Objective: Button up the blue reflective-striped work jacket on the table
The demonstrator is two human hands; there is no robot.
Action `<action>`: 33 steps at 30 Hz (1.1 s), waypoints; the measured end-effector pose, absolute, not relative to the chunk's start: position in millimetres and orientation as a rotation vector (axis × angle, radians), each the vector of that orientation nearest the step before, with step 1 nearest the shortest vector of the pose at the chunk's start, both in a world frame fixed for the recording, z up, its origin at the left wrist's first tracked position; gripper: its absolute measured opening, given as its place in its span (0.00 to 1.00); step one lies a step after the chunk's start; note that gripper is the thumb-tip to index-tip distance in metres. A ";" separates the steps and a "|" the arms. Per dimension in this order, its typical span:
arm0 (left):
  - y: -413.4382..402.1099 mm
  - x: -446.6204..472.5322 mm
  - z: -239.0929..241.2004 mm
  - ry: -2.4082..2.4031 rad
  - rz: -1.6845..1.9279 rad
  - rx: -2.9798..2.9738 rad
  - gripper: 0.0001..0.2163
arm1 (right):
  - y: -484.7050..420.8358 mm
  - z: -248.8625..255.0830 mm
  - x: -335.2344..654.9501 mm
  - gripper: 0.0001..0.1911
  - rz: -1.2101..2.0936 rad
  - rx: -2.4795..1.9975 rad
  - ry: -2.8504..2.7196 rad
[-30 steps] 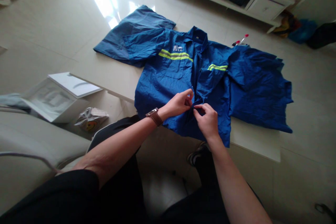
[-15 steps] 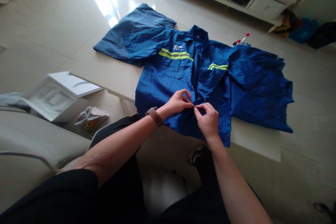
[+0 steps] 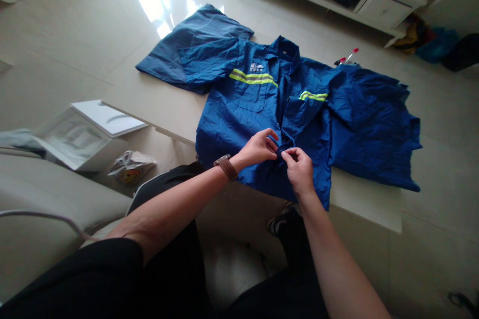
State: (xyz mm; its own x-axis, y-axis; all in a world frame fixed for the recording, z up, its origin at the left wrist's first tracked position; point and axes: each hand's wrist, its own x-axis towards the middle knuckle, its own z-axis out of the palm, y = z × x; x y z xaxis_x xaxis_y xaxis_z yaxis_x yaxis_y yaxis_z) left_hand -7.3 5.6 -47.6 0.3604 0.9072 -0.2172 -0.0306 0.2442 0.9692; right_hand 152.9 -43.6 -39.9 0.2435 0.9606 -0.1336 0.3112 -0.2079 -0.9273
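Note:
A blue work jacket (image 3: 243,124) with yellow-and-grey reflective stripes lies spread, front up, over a low pale table (image 3: 366,199). Its collar points away from me and the front gapes below the neck. At the lower front edge, my left hand (image 3: 262,145), with a brown-strapped watch on the wrist, pinches the cloth of one front edge. Close on its right, my right hand (image 3: 299,167) grips the other front edge between thumb and forefinger. Any button between the fingertips is too small to make out.
An open white box (image 3: 86,134) and a clear plastic bag (image 3: 131,165) stand on the floor to the left, beside a pale sofa (image 3: 56,194). A white cabinet (image 3: 337,2) runs along the back. Red-capped bottles (image 3: 352,56) show behind the jacket.
My fingertips were together at the front edge; now the right hand has shifted slightly right and a small gap shows between the hands. The jacket lies much as before.

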 end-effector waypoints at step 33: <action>-0.4 -24.9 -31.9 1.058 -0.076 1.550 0.12 | -40.2 -40.0 165.4 0.10 0.552 -1.863 -1.599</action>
State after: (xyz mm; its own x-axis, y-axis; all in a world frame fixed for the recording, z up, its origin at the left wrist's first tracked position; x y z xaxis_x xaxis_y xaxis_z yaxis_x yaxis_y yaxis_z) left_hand -24.9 -0.4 -31.9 0.5846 0.5671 -0.5803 0.6439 0.1109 0.7570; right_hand 165.4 -40.2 -40.0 0.1814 0.9803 0.0778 0.7236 -0.0795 -0.6857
